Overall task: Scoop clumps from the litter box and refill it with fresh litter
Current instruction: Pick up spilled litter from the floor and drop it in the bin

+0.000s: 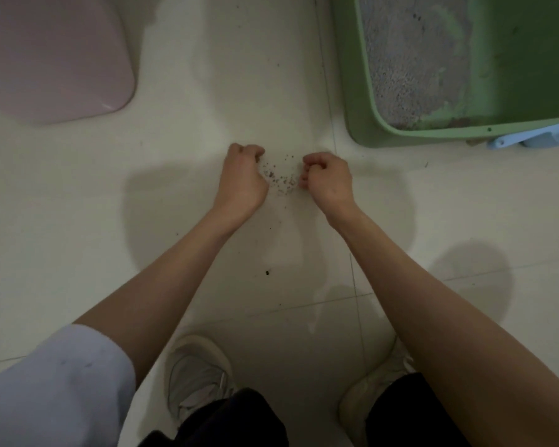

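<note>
Head camera looks straight down on a pale tiled floor (78,195) with thin grout lines and a few dark specks. At the upper left lies a pink mat (52,56) with a rounded corner. At the upper right stands the green litter box (355,91), with grey litter (410,59) thin on its bottom, and a light blue plastic piece (536,138) just beside its near corner. A small patch of spilled litter grains (281,179) lies on the floor, well apart from the box, between the two hands. The left hand (242,179) and the right hand (328,179) are both down at the floor with curled fingers on either side of the grains; I cannot tell if they pinch any. Two white shoes (197,372) show below.
</note>
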`<state>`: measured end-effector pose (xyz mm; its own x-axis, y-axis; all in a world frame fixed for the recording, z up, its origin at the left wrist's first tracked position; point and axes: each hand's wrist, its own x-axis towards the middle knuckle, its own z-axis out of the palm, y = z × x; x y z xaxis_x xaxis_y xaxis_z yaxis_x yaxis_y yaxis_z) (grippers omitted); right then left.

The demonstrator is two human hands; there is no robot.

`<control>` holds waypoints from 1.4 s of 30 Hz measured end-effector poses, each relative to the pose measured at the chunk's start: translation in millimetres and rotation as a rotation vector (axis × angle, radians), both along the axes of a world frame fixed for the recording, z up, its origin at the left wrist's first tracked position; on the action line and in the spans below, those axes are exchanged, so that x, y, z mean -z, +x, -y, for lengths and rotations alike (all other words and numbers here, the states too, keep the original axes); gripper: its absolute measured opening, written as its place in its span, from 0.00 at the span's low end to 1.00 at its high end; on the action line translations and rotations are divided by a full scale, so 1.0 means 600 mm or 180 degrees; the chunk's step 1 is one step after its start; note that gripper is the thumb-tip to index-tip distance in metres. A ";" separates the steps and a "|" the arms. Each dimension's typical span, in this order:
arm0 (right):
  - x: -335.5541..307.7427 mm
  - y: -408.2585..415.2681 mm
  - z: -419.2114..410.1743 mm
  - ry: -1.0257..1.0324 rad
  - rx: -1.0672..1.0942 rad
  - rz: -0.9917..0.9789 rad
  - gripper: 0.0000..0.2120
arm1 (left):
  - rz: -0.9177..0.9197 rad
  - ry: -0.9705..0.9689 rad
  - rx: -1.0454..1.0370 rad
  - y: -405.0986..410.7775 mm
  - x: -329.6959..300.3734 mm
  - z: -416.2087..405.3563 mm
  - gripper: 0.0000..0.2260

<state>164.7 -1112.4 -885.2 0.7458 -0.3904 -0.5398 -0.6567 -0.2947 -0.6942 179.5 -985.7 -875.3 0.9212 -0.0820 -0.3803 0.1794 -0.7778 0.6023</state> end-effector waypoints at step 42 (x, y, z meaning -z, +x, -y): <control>-0.012 -0.014 0.028 0.0278 0.0261 -0.0046 0.17 | 0.0083 -0.0049 0.0581 0.000 0.028 -0.001 0.20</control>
